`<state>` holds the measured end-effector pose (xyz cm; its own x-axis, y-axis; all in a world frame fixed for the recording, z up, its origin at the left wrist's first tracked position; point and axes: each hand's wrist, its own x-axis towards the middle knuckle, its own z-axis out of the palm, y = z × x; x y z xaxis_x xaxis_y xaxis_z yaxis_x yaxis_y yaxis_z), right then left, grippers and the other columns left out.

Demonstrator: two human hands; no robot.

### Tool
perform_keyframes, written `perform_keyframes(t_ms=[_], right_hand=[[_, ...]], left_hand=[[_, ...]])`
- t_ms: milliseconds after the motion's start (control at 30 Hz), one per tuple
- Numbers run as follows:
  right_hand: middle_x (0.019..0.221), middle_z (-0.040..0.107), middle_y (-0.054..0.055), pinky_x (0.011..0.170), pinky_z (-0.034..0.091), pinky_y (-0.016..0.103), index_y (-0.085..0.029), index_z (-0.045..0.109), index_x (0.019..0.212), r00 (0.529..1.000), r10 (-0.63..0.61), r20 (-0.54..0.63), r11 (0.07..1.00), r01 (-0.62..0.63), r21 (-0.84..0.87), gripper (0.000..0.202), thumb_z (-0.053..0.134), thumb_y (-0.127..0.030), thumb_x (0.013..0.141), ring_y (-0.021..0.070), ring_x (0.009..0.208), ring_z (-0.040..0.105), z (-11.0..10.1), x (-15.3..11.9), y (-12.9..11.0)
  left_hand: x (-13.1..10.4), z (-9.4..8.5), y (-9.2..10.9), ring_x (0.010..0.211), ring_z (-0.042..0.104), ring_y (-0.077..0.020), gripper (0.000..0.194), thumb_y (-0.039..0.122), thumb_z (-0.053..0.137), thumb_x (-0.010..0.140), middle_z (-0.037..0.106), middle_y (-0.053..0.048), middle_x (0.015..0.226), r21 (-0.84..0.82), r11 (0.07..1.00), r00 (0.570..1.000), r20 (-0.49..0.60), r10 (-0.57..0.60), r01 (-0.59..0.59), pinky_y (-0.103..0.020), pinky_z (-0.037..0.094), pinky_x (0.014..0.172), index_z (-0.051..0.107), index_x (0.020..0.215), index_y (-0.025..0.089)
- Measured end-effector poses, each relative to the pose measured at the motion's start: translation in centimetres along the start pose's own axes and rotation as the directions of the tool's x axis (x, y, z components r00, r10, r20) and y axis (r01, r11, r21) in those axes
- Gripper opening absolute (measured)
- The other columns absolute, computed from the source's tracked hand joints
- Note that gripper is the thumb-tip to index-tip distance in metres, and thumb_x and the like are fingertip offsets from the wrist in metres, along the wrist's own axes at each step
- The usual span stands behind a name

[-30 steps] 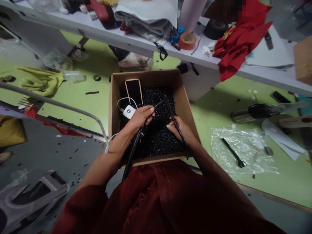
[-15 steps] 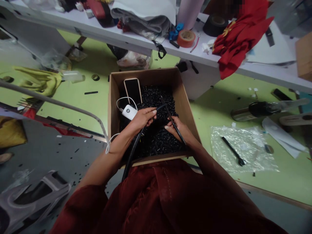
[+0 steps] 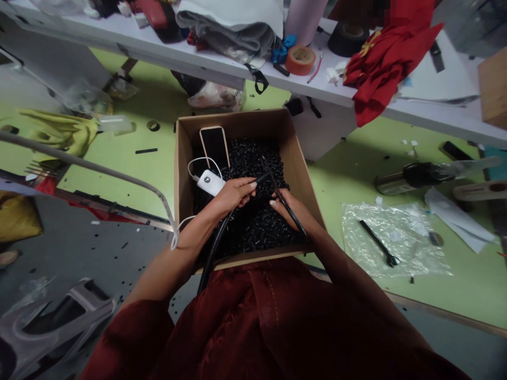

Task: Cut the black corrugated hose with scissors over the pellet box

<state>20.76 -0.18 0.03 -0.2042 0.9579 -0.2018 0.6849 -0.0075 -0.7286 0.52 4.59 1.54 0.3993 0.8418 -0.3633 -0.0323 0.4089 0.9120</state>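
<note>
Black hose [image 3: 216, 240] in left hand [image 3: 232, 194] grip, thin rod [image 3: 283, 200] in right hand [image 3: 291, 211], over cardboard box [image 3: 301, 174] of black bits [image 3: 253, 221].

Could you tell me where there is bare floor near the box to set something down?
Bare green floor lies left of the cardboard box, up to the yellow cloth, and right of it before the plastic sheet. The box is crowded: black pieces, phone, power bank, left hand, right hand.
</note>
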Motion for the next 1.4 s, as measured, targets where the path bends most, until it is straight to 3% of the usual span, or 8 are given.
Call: perform_keyframes(t_ms=[400, 633, 1167, 1400], right_hand=[[0.092, 0.066, 0.006, 0.074, 0.044, 0.031, -0.022, 0.053, 0.103, 1.0, 0.004, -0.031, 0.991, -0.008, -0.13, 0.024, 0.044, -0.021, 0.081, 0.0229, 0.084, 0.062, 0.5, 0.1, 0.8], [0.087, 0.067, 0.005, 0.072, 0.044, 0.029, -0.023, 0.054, 0.099, 1.0, 0.028, -0.002, 0.975, -0.028, -0.221, 0.021, 0.045, -0.02, 0.081, 0.0225, 0.083, 0.063, 0.5, 0.3, 0.8], [0.087, 0.069, 0.007, 0.071, 0.044, 0.027, -0.022, 0.056, 0.095, 0.999, 0.034, 0.027, 0.952, -0.024, -0.305, 0.017, 0.046, -0.019, 0.082, 0.0219, 0.082, 0.065, 0.9, 0.5, 1.5], [0.092, 0.07, 0.008, 0.074, 0.045, 0.03, -0.021, 0.058, 0.096, 0.998, 0.031, -0.062, 0.96, -0.047, -0.276, 0.018, 0.046, -0.024, 0.084, 0.0237, 0.085, 0.065, 0.5, 0.6, 1.3]], left_hand=[[0.0, 0.5, -0.3, 0.039, 0.033, -0.0003, 0.01, 0.022, 0.055, 0.086, 0.045, 0.004, 0.065, -0.091, 0.99, 0.994, 0.044, -0.101, 0.104, -0.015, 0.021, 0.035, 0.056, 0.081, 0.013], [0.4, 0.1, -0.7, 0.039, 0.034, 0.0, 0.02, 0.019, 0.051, 0.087, 0.045, 0.003, 0.064, -0.05, 0.987, 0.988, 0.022, -0.153, 0.154, -0.014, 0.021, 0.035, 0.047, 0.068, 0.013], [1.3, -0.5, -1.9, 0.037, 0.035, -0.0011, 0.019, 0.016, 0.049, 0.086, 0.045, 0.003, 0.062, 0.065, 0.987, 0.988, -0.04, -0.148, 0.15, -0.015, 0.023, 0.033, 0.048, 0.068, 0.013], [1.2, -0.4, -1.6, 0.037, 0.035, -0.0012, 0.019, 0.017, 0.052, 0.086, 0.045, 0.003, 0.061, 0.083, 0.987, 0.989, -0.063, -0.134, 0.139, -0.015, 0.023, 0.033, 0.048, 0.068, 0.013]])
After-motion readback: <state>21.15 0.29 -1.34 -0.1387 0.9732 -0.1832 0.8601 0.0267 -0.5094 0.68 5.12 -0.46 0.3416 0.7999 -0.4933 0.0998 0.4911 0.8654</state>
